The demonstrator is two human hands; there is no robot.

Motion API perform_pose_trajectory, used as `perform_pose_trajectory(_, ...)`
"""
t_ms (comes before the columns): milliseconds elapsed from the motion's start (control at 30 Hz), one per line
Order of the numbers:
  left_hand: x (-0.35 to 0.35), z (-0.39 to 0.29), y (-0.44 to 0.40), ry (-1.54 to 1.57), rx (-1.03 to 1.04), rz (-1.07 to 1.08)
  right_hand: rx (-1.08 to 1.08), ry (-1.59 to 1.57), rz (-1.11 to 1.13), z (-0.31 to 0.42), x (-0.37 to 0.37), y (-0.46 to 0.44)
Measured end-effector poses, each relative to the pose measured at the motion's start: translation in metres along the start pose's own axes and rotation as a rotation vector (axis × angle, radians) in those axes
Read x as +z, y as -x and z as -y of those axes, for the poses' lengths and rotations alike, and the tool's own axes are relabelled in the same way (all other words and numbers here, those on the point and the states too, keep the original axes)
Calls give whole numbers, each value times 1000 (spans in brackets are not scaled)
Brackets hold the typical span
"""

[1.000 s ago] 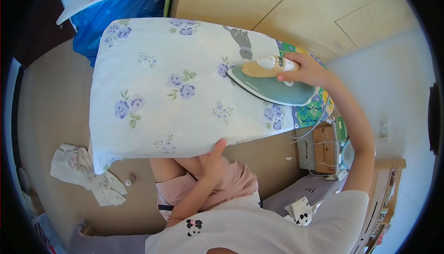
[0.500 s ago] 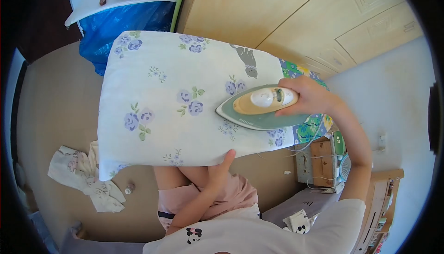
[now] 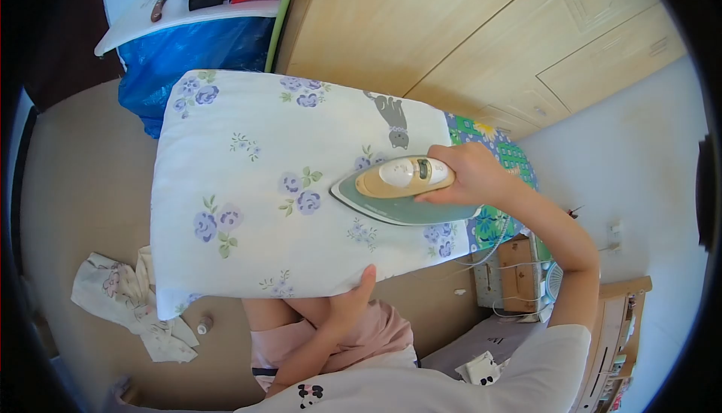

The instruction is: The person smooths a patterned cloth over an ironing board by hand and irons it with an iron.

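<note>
A white cloth with purple flowers and a grey cat print point(image 3: 256, 240) lies over the ironing board, whose blue, green and yellow patterned cover point(image 3: 515, 159) shows at the right end. My right hand point(image 3: 474, 176) is closed round the handle of a green and cream iron point(image 3: 398, 191). The iron's soleplate rests flat on the cloth, tip towards the left. At the near edge of the cloth is my left hand point(image 3: 353, 302), its thumb on top of the edge and its other fingers hidden underneath.
A cord point(image 3: 496, 244) trails from the iron's back. Pale wooden cabinets point(image 3: 421, 29) stand behind the board, with a blue plastic bag point(image 3: 195, 48) at far left. Crumpled white cloth point(image 3: 128, 304) and a small bottle point(image 3: 204, 326) lie on the floor. A wooden box point(image 3: 519, 274) stands at right.
My right hand has slid the iron a little to the left over the cloth. The whole view has shifted slightly, so the board sits lower. My left hand stays at the near edge.
</note>
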State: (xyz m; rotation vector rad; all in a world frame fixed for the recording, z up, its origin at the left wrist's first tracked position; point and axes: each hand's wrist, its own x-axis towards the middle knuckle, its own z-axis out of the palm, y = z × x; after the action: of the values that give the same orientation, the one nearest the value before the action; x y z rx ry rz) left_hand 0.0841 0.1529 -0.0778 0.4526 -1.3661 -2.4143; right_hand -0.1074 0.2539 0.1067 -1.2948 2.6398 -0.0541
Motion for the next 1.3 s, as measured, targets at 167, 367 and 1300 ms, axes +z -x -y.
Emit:
perform_pose_trajectory(167, -2, -2, -1, -4, -34, 51, 204, -24, -52, -11, -2, -15)
perform_pose_trajectory(367, -7, 4, 2, -28, -24, 97, 337, -81, -166, -40, 6, -32)
perform_pose_trajectory(1300, -5, -3, 2, -24, -113, 82, 859, -473, -248, -152, -16, 8)
